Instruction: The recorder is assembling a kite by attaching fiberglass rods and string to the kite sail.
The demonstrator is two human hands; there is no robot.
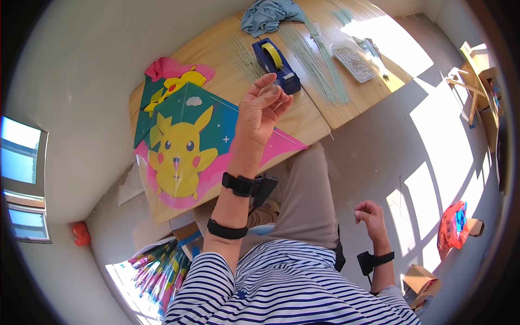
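Observation:
My left hand [262,111] is raised over the table, in front of a blue tape dispenser [279,66] with a yellow core. Its fingers are curled and pinched together near the dispenser's front; a small glossy bit shows at the fingertips, too small to name. Below and left of this hand lies a kite sheet [187,143] with a yellow cartoon figure on teal and pink. Its far left part is folded, and a thin white rod [214,100] lies along its upper edge. My right hand [371,219] hangs beside my right leg, off the table, fingers curled with nothing visible in them.
Thin pale rods [314,62] lie in bundles behind the dispenser. Beside them stands a clear tray [355,59] of small white pieces. A blue-grey cloth [271,16] lies at the far edge. Colourful folded sheets [160,273] are on the floor at left, a red bag [452,227] at right.

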